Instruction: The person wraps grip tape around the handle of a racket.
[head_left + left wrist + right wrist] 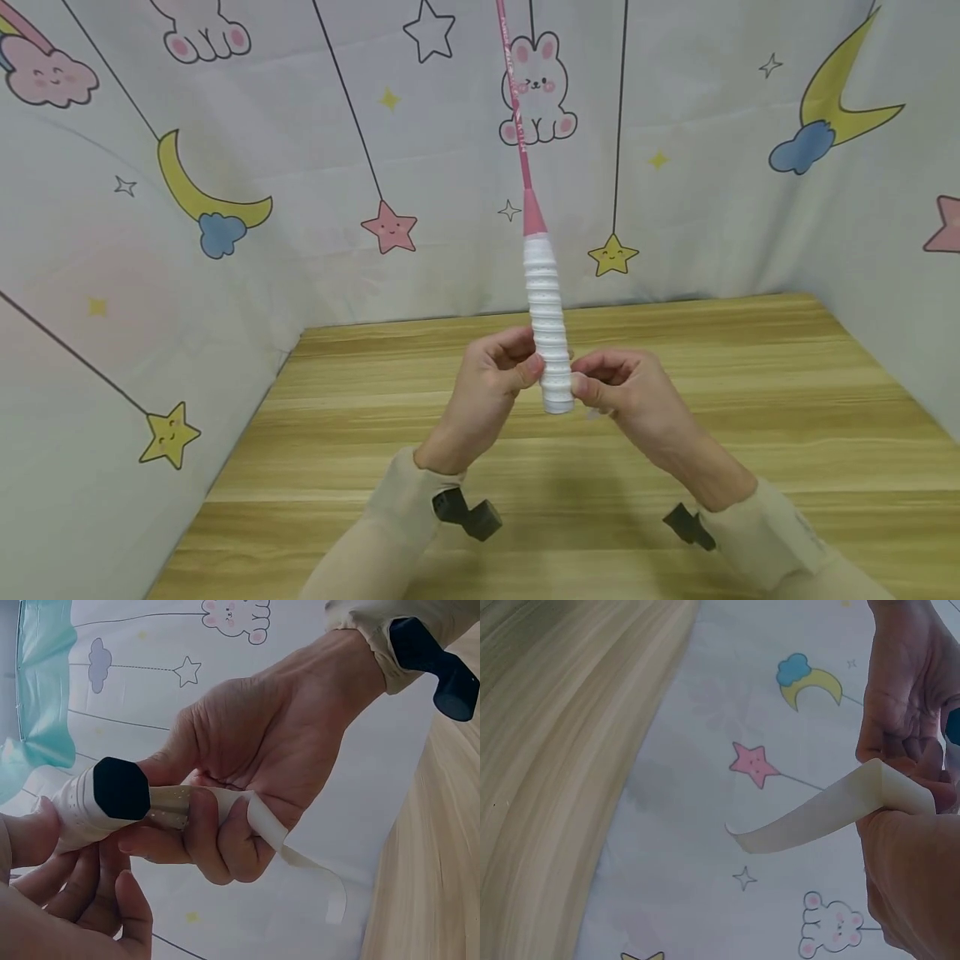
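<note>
A badminton racket stands nearly upright in the head view, its pink shaft (517, 108) running out of the top of the frame. Its handle (547, 308) is wrapped in ridged white grip tape. My left hand (476, 387) holds the handle near its lower end, thumb on the near side. Close by on the right, my right hand (652, 408) pinches the loose length of grip tape (266, 821), which runs from the handle through its fingers. Beyond them the free end (780, 836) hangs curled. The handle's dark octagonal butt cap (121, 789) shows in the left wrist view. The racket's head is out of view.
Below the hands lies a wood-grain table (360, 417). A white cloth backdrop (450, 167) printed with stars, moons and rabbits stands behind it and along both sides. Black devices (468, 514) are strapped at both wrists. Teal fabric (45, 690) hangs at one side.
</note>
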`<state>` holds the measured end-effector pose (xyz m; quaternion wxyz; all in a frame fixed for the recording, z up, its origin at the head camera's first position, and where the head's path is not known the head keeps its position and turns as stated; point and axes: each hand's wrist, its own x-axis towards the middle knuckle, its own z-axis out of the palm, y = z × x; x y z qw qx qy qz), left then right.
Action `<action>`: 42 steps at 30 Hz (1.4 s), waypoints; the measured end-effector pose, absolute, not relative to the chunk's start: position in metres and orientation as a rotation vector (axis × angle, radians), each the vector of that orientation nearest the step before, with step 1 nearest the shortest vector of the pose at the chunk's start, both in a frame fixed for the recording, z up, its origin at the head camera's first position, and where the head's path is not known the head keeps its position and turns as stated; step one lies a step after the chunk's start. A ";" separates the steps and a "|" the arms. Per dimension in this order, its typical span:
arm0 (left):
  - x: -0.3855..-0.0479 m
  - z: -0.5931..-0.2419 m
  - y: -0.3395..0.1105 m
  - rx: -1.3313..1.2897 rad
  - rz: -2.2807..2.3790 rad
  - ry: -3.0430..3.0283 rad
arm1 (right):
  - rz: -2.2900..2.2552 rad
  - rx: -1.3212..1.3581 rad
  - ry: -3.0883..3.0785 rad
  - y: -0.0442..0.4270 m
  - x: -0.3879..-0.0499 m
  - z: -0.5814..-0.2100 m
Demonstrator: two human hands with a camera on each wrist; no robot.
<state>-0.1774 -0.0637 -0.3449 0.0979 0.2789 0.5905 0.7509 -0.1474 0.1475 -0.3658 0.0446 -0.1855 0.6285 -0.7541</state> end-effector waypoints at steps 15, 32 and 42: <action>-0.179 -0.344 -0.061 0.861 2.149 1.677 | -2.304 -0.801 1.774 0.148 -0.154 -0.371; -0.173 -0.334 -0.046 0.643 2.112 2.255 | -2.383 -0.746 2.260 0.145 -0.148 -0.367; -0.172 -0.333 -0.043 0.598 2.170 2.234 | -2.337 -0.683 2.309 0.145 -0.145 -0.365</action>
